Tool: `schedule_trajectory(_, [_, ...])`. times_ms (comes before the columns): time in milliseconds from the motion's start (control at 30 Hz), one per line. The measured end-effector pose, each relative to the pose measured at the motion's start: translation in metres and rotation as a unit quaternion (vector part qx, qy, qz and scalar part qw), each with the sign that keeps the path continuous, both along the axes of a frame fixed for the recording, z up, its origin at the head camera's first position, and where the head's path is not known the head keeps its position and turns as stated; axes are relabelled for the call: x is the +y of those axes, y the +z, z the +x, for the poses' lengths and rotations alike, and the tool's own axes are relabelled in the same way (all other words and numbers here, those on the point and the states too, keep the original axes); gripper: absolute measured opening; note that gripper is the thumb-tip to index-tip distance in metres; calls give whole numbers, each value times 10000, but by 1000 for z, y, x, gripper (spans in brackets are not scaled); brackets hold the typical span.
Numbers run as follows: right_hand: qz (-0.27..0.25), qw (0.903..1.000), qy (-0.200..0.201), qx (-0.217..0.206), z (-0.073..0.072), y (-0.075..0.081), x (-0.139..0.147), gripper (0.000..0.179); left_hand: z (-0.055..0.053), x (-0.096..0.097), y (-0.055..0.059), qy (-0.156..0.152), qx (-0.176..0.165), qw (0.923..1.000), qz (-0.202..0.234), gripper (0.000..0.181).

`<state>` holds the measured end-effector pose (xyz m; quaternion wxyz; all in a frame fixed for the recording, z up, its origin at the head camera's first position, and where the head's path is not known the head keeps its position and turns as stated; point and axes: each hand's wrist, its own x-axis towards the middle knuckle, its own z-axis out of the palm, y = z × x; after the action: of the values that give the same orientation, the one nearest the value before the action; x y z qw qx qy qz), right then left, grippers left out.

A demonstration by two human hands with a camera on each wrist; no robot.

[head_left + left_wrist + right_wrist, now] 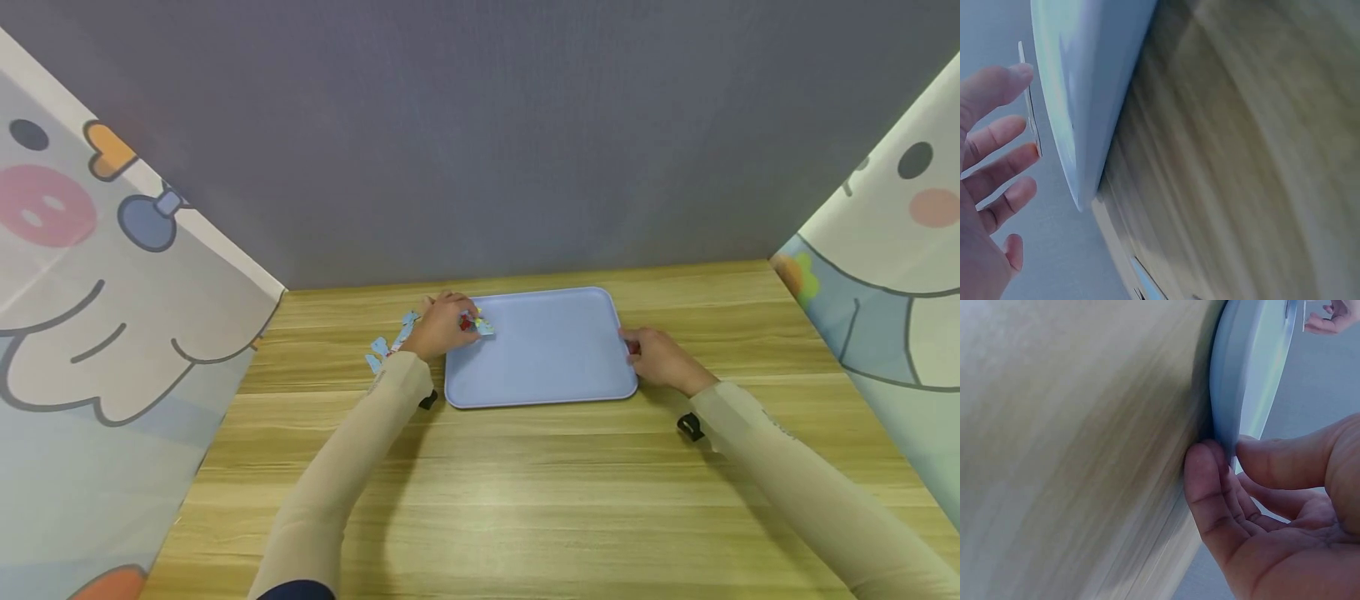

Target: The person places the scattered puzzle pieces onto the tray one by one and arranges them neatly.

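My left hand (442, 327) is over the left end of a pale blue tray (547, 350). Between its thumb and fingers it pinches a thin, flat jigsaw piece (486, 327), light blue with red and yellow print. The left wrist view shows that piece (1030, 103) edge-on, apart from the tray's rim (1100, 112). At the tray's right side, my right hand (660, 358) grips the rim, thumb on top and curled fingers beneath, as the right wrist view shows. A small red patch shows by the right fingers; I cannot tell what it is.
More light blue jigsaw pieces (380, 346) lie on the wooden table (510, 492) left of the tray, partly hidden by the left hand and forearm. A grey panel (510, 142) stands behind the table. Cartoon-printed sheets (112, 333) hang at both sides.
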<state>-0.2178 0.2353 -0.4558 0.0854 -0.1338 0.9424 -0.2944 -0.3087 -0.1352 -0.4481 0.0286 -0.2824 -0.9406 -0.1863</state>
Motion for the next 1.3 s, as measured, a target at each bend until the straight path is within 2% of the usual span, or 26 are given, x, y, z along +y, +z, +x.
schedule_trajectory(233, [18, 10000, -33, -33, 0, -1, -1, 50, -7, 10, -2, -65, -228, 9994, -258, 32])
schedule_trajectory(433, [-69, 10000, -15, 35, 0, 0, -2, 49, -12, 13, 1, 32, -616, 9972, -429, 30])
schedule_trajectory(700, [-53, 10000, -20, 31, -1, 0, -1, 50, -16, 15, 2, 110, -885, 9944, -565, 25])
schedule_trajectory(867, [-60, 10000, 2, 58, 0, 0, -3, 49, -16, 15, 1, 86, -965, 9937, -566, 28])
schedule_trajectory(1100, [-81, 9999, -5, -72, 2, 4, -5, 49, -14, 16, 2, 314, -1074, 9901, -851, 42])
schedule_trajectory(1300, [-42, 9999, -57, -102, 1, 5, -5, 49, -17, 18, 2, 119, -984, 9907, -931, 44])
